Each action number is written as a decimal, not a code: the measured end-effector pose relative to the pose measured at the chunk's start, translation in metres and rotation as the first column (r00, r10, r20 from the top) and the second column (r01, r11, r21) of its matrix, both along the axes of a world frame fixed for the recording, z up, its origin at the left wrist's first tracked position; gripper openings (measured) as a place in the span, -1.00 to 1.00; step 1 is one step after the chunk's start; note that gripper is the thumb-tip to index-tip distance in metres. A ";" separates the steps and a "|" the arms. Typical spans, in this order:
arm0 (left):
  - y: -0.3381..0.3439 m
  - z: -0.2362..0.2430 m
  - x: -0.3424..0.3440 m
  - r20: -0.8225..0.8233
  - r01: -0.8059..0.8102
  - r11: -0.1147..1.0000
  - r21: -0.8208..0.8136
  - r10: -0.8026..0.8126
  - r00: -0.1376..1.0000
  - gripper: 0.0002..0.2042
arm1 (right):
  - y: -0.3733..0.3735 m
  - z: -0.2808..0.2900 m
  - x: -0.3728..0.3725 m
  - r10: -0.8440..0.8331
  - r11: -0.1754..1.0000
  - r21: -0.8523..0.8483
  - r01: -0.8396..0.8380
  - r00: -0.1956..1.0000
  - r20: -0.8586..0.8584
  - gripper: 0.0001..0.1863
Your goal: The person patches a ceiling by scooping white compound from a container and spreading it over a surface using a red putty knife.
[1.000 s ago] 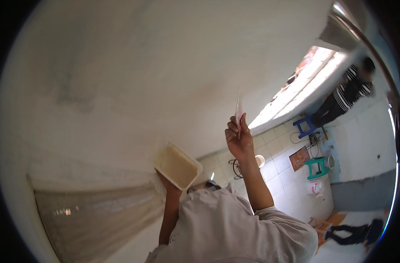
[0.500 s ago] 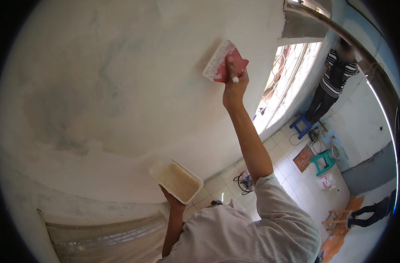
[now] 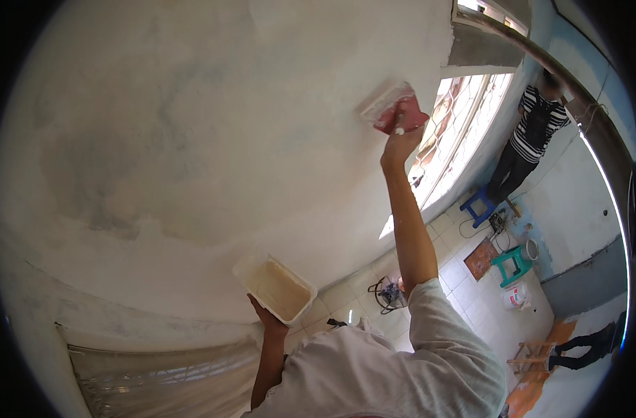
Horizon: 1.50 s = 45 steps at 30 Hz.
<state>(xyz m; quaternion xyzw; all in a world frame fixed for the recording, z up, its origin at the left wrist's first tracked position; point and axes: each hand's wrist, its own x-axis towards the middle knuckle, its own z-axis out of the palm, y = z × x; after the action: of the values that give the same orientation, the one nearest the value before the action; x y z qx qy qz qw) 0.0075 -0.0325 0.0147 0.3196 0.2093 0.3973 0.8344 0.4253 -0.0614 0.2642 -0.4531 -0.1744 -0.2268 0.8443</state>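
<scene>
My right hand (image 3: pixel 401 146), arm stretched up, grips a wide red putty knife (image 3: pixel 417 115). Its pale, putty-smeared blade lies at or close to the wall (image 3: pixel 192 153), just left of the window; whether it touches is hard to tell through the motion blur. A white smear shows on the fingers. Lower down, my left hand (image 3: pixel 269 315) supports a white rectangular plastic tub (image 3: pixel 294 274) from below and its left side. Cream-coloured putty (image 3: pixel 279 291) coats the tub's inside. Grey and bluish patches mottle the wall on the left.
Right of the wall is a barred window (image 3: pixel 457 125). A person in stripes (image 3: pixel 534 132) stands by a blue stool (image 3: pixel 478 205). A green stool (image 3: pixel 516 266), a white bucket (image 3: pixel 515 296) and a wooden stool (image 3: pixel 530 354) with another person's legs (image 3: pixel 583 347) are beyond. A curtain (image 3: pixel 164 373) hangs lower left.
My right hand has moved the putty knife to the right and slightly down, towards the window. The left hand and tub have shifted only slightly left in the picture.
</scene>
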 end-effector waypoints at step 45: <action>0.021 -0.050 -0.021 -0.010 -0.072 0.988 0.136 0.074 0.997 -0.08 | 0.037 -0.022 -0.121 -0.175 0.608 -0.330 0.722 0.527 0.832 -0.34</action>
<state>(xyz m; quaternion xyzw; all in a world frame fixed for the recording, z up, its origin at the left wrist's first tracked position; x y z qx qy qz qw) -0.0135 -0.0113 -0.0348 0.3705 0.1996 0.4387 0.7940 0.3048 -0.0244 0.2425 -0.6126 -0.4275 -0.5385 0.3898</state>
